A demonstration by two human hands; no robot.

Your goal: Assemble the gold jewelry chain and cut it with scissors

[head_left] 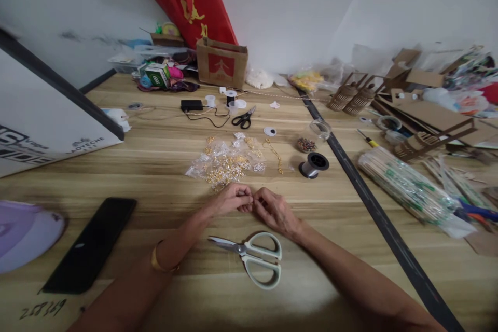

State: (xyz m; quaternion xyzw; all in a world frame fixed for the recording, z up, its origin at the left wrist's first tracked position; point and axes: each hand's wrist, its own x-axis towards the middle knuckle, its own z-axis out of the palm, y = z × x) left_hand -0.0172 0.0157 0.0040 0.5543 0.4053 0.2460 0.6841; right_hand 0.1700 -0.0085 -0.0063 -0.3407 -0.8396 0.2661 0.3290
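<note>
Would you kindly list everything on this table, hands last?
pale scissors: one, grey-white handles, near the wrists
black scissors: one, black, beyond the packets
phone: one, black, left of the arms
bead packets: a pile, gold and clear, beyond the hands
spool: one, black, right of the packets
paper bag: one, brown, at the wall
skewers: one bundle, tan, right
left hand: fingers pinched, meeting right hand
right hand: fingers pinched, what they hold unclear

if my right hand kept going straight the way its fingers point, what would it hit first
The left hand: the right hand points left at it, fingertips meeting or nearly so. Anything between them is too small to tell.
</note>
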